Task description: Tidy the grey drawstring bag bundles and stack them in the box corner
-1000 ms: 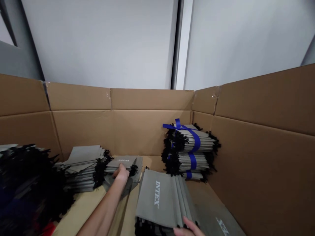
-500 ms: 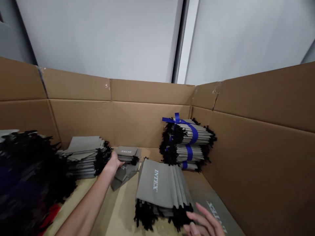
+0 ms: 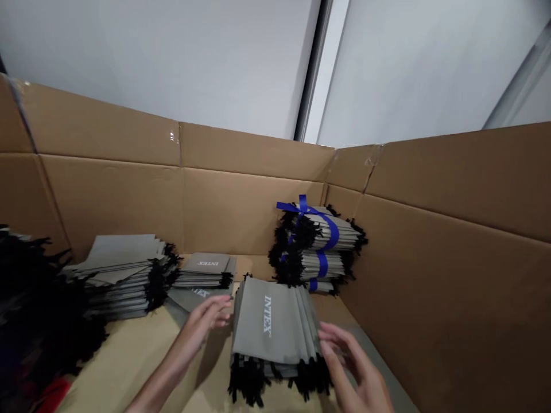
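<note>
In front of me stands a stack of grey fabric pouches (image 3: 279, 321) printed "INTEX", with black cord ends bunched along its near edge. My left hand (image 3: 209, 318) hovers just left of this stack, fingers outstretched and holding nothing. On the other side, my right hand (image 3: 357, 370) is open, its fingertips at the stack's right edge; whether they press on it I cannot tell. Behind my left hand is a smaller pile of grey pouches (image 3: 204, 264), resting on loose grey pouches (image 3: 181, 299) that the hand partly covers.
Tall cardboard walls (image 3: 253, 209) enclose the space. Bundles tied with blue ribbon (image 3: 329, 235) are piled in the back right corner. A taller grey pouch stack (image 3: 120, 252) stands at left, beside a dark heap of black cord ends (image 3: 38, 310). Something red (image 3: 54, 396) shows below it.
My left hand has come from the small back pile toward the middle stack's left side. My right hand has moved up along the stack's right edge. The view has turned slightly right.
</note>
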Demonstrator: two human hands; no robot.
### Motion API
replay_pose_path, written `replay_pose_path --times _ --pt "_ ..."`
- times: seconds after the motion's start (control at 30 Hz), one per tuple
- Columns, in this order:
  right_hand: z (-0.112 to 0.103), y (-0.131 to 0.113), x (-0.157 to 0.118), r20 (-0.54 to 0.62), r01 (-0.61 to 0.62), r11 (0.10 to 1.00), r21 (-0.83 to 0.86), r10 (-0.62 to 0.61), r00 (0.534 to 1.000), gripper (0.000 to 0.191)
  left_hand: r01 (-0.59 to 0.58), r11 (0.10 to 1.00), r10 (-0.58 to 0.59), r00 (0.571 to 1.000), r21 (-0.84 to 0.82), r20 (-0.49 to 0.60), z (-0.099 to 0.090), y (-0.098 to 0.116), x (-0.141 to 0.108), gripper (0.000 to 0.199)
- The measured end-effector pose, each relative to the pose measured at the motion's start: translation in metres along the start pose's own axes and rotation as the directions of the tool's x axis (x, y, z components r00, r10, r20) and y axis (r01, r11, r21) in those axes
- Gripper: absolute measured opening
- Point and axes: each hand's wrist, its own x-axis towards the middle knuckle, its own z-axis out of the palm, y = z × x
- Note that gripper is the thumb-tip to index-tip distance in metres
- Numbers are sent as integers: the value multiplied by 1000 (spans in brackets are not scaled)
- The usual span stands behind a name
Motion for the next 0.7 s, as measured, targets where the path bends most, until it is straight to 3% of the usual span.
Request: replay_pose_path --times 0.13,0.23,0.4,0.57,0.63,0.7 --pt "2 7 59 -33 -23 990 -141 19 999 50 -101 978 105 994 185 -16 18 -16 -10 55" --pt "2 23 83 -3 -45 988 -148 45 999 58 -234 876 267 964 422 -19 22 -16 -11 64" --pt "8 42 80 0 -78 988 -136 79 997 63 -227 855 254 967 467 5 29 -23 0 65" --pt "11 45 67 -28 -92 991 -92 90 996 58 -251 864 234 968 436 93 40 -55 11 79" --pt "11 46 64 -15 -115 992 -55 115 993 59 -255 861 233 967 441 103 38 -67 15 73" --pt "9 49 64 -24 -137 990 -31 137 990 60 -320 818 305 946 478 111 33 -73 18 64"
